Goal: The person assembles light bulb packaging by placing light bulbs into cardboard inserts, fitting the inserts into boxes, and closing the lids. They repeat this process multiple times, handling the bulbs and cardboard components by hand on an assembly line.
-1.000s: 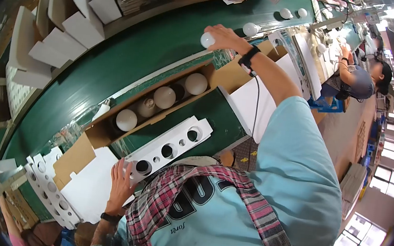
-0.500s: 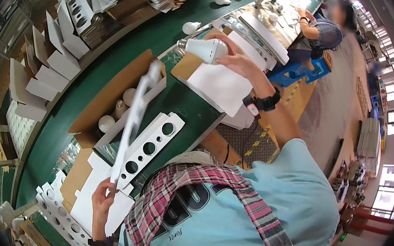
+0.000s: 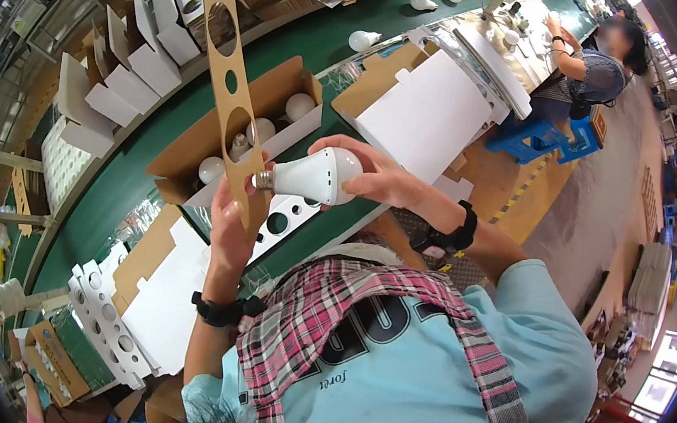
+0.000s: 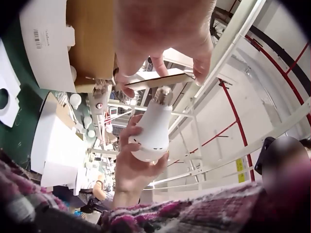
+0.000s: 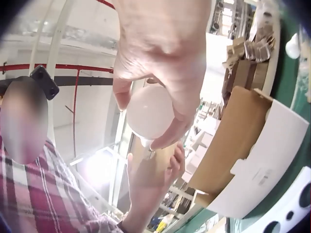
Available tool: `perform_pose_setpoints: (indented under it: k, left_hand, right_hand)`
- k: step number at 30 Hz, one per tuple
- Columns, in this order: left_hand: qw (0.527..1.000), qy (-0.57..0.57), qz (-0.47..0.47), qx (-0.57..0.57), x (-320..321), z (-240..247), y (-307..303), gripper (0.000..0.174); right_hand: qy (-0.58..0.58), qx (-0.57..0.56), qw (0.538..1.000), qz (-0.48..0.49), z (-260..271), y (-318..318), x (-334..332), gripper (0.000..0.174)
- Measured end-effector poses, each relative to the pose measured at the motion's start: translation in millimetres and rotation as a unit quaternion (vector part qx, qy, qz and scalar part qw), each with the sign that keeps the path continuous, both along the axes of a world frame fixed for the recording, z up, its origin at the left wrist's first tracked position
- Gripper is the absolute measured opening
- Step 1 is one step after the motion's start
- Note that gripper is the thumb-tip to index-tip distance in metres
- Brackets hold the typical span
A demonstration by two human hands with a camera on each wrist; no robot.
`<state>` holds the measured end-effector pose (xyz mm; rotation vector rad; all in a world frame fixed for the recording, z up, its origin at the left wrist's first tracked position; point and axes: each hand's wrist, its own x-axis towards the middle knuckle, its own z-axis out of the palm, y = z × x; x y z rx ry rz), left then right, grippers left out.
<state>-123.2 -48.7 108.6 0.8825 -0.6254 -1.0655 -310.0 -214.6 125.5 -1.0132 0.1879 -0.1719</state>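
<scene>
My left hand (image 3: 234, 229) pinches the near end of a long cardboard insert (image 3: 235, 100) with cut-out holes, raised with its brown face showing. A white light bulb (image 3: 309, 176) lies sideways in my right hand (image 3: 387, 185), gripped by fingers and thumb around its rounded end. The metal screw base points left at the insert, close to my left fingers; the left wrist view shows it right at the insert's face. Behind the insert stands an open carton (image 3: 178, 156) with several bulbs inside, partly hidden. A second, white insert (image 3: 264, 241) lies on the green surface below the bulb.
Loose bulbs (image 3: 364, 41) lie on the green belt at the far side. A white carton flap (image 3: 429, 109) spreads to the right. Folded cartons (image 3: 108, 106) line the far left, and holed inserts (image 3: 104, 323) stand nearer. Another person (image 3: 580, 68) works at far right beside a blue stool (image 3: 530, 141).
My right hand has brought the bulb from over the belt down toward my left hand. My left hand has lifted an insert off the one below and turned its brown face into view.
</scene>
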Motion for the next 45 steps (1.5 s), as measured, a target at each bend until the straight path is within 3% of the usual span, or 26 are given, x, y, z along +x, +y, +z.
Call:
perform_pose_setpoints:
  k: [2, 7, 14, 18, 19, 20, 22, 26, 27, 28, 29, 30, 31, 33, 36, 37, 40, 41, 43, 45]
  left_hand:
    - [0.999, -0.038, 0.017, 0.000, -0.2, -3.3, -1.9, 0.082]
    - [0.994, -0.102, 0.023, 0.024, 4.4, -13.7, 4.6, 0.065]
    - [0.972, -0.235, -0.007, 0.030, 11.4, -6.8, -4.3, 0.072]
    - [0.979, -0.190, 0.066, 0.004, 10.5, 6.1, -17.3, 0.052]
    - [0.925, -0.346, 0.152, 0.038, 14.3, 9.4, -20.1, 0.047]
    - [0.892, -0.408, 0.193, 0.006, 17.7, 5.8, -25.6, 0.035]
    - [0.906, -0.376, 0.191, 0.028, 22.3, 12.0, -30.5, 0.025]
    - [0.900, -0.370, 0.214, 0.090, 37.4, 19.8, -46.2, 0.017]
    - [0.899, -0.356, 0.234, 0.103, 41.1, 18.3, -47.5, 0.018]
    - [0.897, -0.343, 0.254, 0.117, 45.0, 16.3, -46.1, 0.019]
    - [0.895, -0.357, 0.242, 0.117, 53.5, 15.4, -40.7, 0.020]
    - [0.892, -0.371, 0.231, 0.117, 61.7, 14.9, -34.7, 0.020]
    - [0.896, -0.356, 0.237, 0.118, 65.4, 13.9, -32.1, 0.020]
    - [0.892, -0.345, 0.258, 0.135, 71.6, 11.0, -27.3, 0.024]
    - [0.905, -0.314, 0.236, 0.161, 77.4, 13.1, -25.3, 0.029]
    - [0.909, -0.306, 0.228, 0.168, 78.2, 12.7, -26.8, 0.030]
    - [0.910, -0.320, 0.203, 0.168, 80.7, 6.4, -30.0, 0.033]
    - [0.911, -0.323, 0.196, 0.162, 81.3, 4.4, -31.2, 0.034]
    - [0.908, -0.329, 0.202, 0.165, 78.2, 6.8, -33.6, 0.033]
    - [0.907, -0.328, 0.201, 0.169, 76.0, 9.4, -30.6, 0.029]
  right_hand:
    - [0.004, 0.064, 0.998, 0.012, -5.9, 4.0, 3.6, 0.069]
    - [0.011, 0.171, 0.984, 0.052, -13.6, 8.0, 9.4, 0.061]
    - [0.044, 0.309, 0.947, 0.073, -31.2, 9.5, 15.4, 0.059]
    - [-0.003, 0.326, 0.939, 0.111, -37.8, -2.1, 27.8, 0.063]
    - [-0.009, 0.297, 0.948, 0.112, -29.9, -4.0, 32.8, 0.065]
    - [0.001, 0.289, 0.952, 0.097, -21.9, -4.2, 38.8, 0.066]
    - [-0.017, 0.308, 0.943, 0.121, -22.3, -14.7, 53.1, 0.066]
    - [0.023, 0.119, 0.983, 0.137, -14.6, -66.5, 79.3, 0.058]
    - [0.033, 0.047, 0.985, 0.164, -22.2, -102.0, 85.0, 0.064]
    - [0.045, -0.031, 0.992, 0.113, -38.8, -143.1, 90.4, 0.067]
    - [0.081, -0.041, 0.996, -0.012, -72.3, -187.4, 92.8, 0.068]
    - [0.188, -0.134, 0.966, -0.114, -104.4, -233.8, 92.2, 0.067]
    - [0.290, -0.221, 0.907, -0.211, -129.9, -272.2, 90.2, 0.067]
    - [0.421, -0.293, 0.826, -0.234, -158.3, -317.3, 91.4, 0.067]
    - [0.492, -0.347, 0.785, -0.146, -181.9, -341.3, 109.7, 0.070]
    - [0.488, -0.324, 0.790, -0.180, -187.1, -337.4, 120.0, 0.071]
    - [0.519, -0.442, 0.699, -0.217, -228.1, -340.1, 151.5, 0.067]
    - [0.546, -0.381, 0.709, -0.234, -235.4, -342.2, 161.4, 0.065]
    - [0.386, -0.310, 0.835, -0.241, -235.3, -336.4, 164.9, 0.060]
    - [0.326, -0.179, 0.911, -0.177, -207.9, -331.9, 157.4, 0.045]
